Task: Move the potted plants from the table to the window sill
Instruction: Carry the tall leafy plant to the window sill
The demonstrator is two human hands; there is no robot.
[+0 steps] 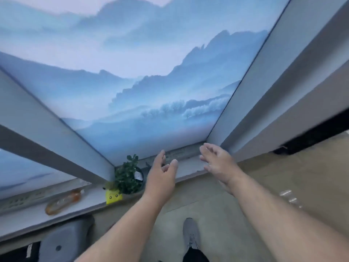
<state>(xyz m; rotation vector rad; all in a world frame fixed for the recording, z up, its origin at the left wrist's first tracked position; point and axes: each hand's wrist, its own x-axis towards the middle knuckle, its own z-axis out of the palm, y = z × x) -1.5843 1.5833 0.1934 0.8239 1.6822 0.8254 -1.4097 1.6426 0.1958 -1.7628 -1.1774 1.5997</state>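
1 potted plant point(128, 175) stands upright on the window sill point(188, 167), both hands point(162, 174) point(217, 163) open, empty.

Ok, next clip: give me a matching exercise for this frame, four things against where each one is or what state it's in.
Things:
1. potted plant
2. yellow tag
3. left hand
4. grey shoe

Places or states:
A. on the floor, between the two forearms
B. open, holding nothing, just right of the plant
C. standing on the window sill by the frame post
D. at the sill's front edge, below the leaves

Pairs: 1-C, 2-D, 3-B, 4-A
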